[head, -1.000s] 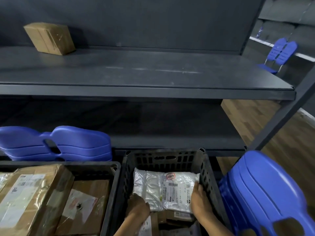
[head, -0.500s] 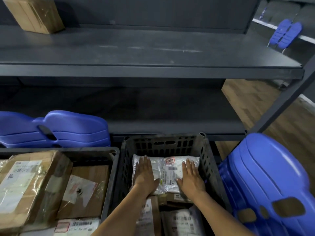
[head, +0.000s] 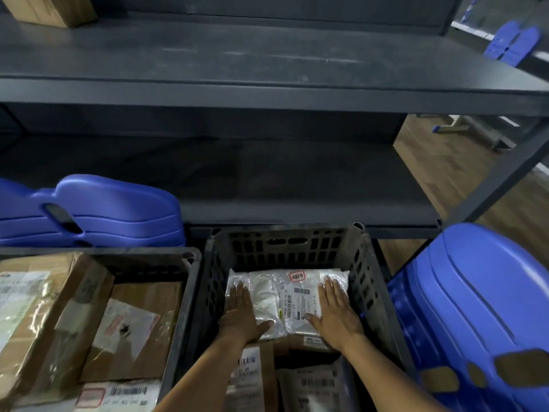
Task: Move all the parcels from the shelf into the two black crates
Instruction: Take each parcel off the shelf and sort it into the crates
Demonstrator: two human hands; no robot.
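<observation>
Glossy plastic mailer (head: 276, 304), matt metal shelf (head: 267, 63), brown cardboard box (head: 50, 8).

We see a white plastic mailer (head: 285, 301) with a barcode label and a red stamp lying flat in the right black crate (head: 366, 278), on top of other labelled parcels (head: 252, 379). Our left hand (head: 240, 313) and right hand (head: 335, 313) rest flat on it, fingers straight. The left black crate (head: 181, 316) holds a large taped cardboard box (head: 38, 322), tilted, a flatter cardboard parcel (head: 133, 331) beside it and a white-labelled one (head: 118, 395) nearest us. On the dark shelf (head: 267, 93), one brown cardboard box (head: 50, 10) sits at the far left of the upper board.
</observation>
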